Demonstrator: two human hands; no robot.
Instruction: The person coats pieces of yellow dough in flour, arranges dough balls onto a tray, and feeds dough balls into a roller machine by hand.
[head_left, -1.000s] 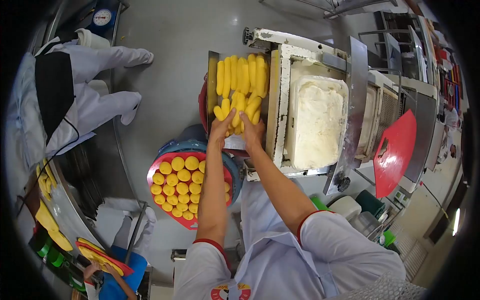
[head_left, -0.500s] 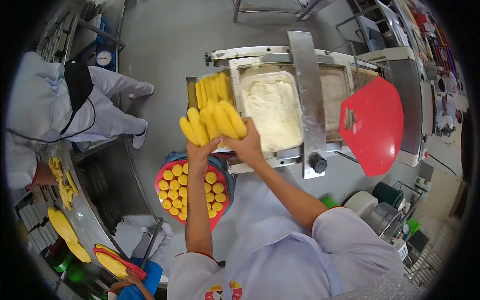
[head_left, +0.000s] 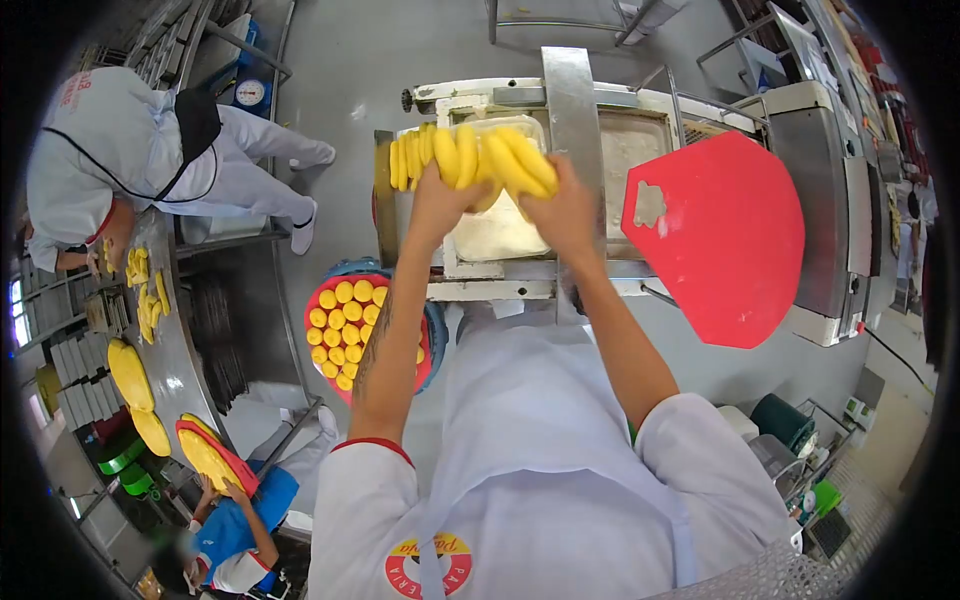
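Several yellow dough sticks are bunched between my hands, above the white tub of pale flour-like powder. My left hand is closed on the left end of the bunch, and my right hand grips its right end. More yellow sticks lie side by side on the metal tray just left of the tub. Below left, round yellow dough pieces sit on a red board on top of a blue-grey bin, partly hidden by my left forearm.
A large red board rests over the machine's right part. A metal bar crosses the machine. At left, two people stand by a metal table bearing yellow dough; one holds a red board with dough.
The bunch of sticks has been lifted off the tray and carried right, over the powder tub, in both my hands. Fewer sticks lie on the tray. The view has also shifted.
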